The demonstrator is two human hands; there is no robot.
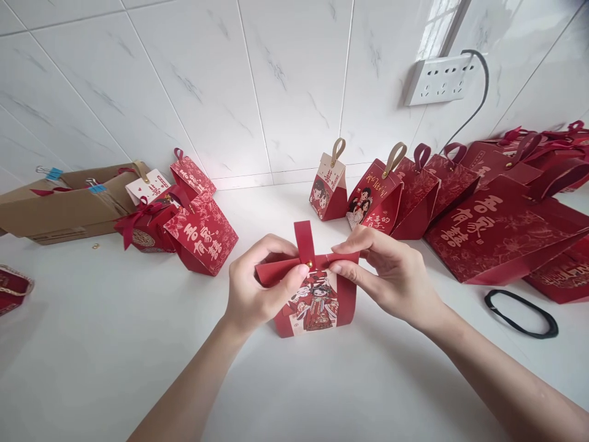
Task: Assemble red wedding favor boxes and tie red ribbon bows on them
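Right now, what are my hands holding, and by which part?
A red box, by its top edge: your left hand grips it beside the gold stud, your right hand pinches it further right.

Left hand (pixel 255 288): fingertips, bar the thumb's, lay hidden behind the held red box (pixel 317 301); tiny lettering on its front was too small to read. Lower end of the cord (pixel 486 80) vanished behind red gift boxes (pixel 418 190). Left edge cropped the cardboard box (pixel 78 212) and gold-trimmed box (pixel 10 297). Gold speck (pixel 96 246) was too small to identify.
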